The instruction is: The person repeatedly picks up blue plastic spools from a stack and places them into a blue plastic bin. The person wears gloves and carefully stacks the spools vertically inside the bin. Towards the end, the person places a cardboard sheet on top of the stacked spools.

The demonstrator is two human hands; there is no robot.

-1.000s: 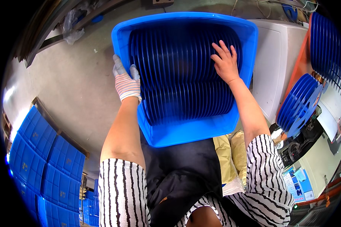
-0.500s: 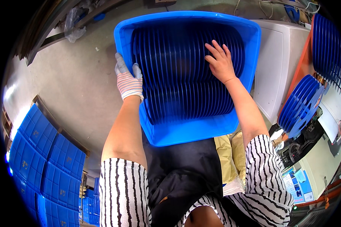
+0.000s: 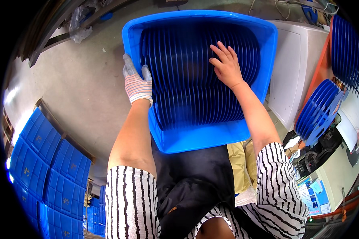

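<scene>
A blue plastic tub (image 3: 201,139) is in front of me, with two rows of thin dark-blue round reels (image 3: 187,104) standing on edge inside it. My left hand (image 3: 138,79), in a striped knit glove with grey fingertips, grips the tub's left rim, thumb inside and fingers outside. Bare, my right hand (image 3: 228,65) lies over the far row, right of the middle. Its fingers are apart and bent a little, their tips at the reel edges; whether they press on them I cannot tell. No reel is lifted out.
Stacked blue crates (image 3: 68,171) stand at the lower left. A pale cabinet (image 3: 289,67) is right of the tub. More blue reels (image 3: 321,109) stand on the right, above a cream-coloured machine (image 3: 335,175). Tan sacks (image 3: 238,167) lie below the tub's near right corner.
My right hand has slid a little to the left over the reels. The tub has shifted slightly to the right in view, and my left hand is still on its rim.
</scene>
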